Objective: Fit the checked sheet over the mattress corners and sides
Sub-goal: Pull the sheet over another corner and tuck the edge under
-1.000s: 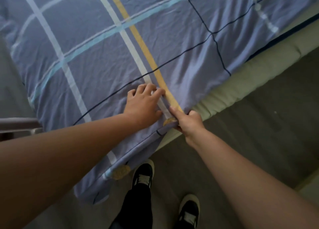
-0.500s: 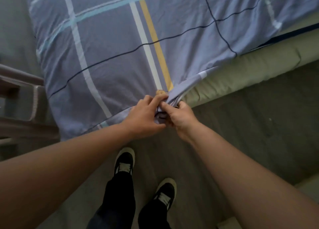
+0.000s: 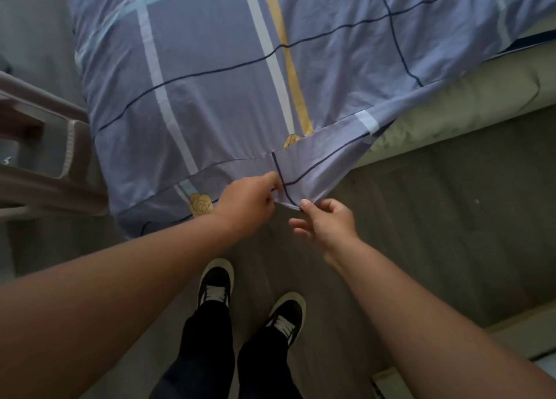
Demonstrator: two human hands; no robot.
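Note:
The checked sheet (image 3: 225,76), lavender-blue with white, yellow and dark lines, covers the top of the mattress and hangs over its near edge. The pale green mattress (image 3: 451,106) side is bare to the right of the sheet. My left hand (image 3: 246,201) pinches the hanging hem of the sheet near a dark vertical line. My right hand (image 3: 326,221) pinches the same hem just to the right, thumb and forefinger on the fabric, other fingers loose. The fabric is pulled down and toward me between both hands.
A brownish plastic stool or crate (image 3: 39,155) stands left of the bed. My two feet in black shoes (image 3: 249,293) are on the grey floor (image 3: 436,233) below the hands. A pale strip (image 3: 511,332) lies on the floor at the lower right.
The bunched sheet corner has been drawn down and spread out over the mattress edge. Both hands have moved lower and apart along the hem. The view has shifted back.

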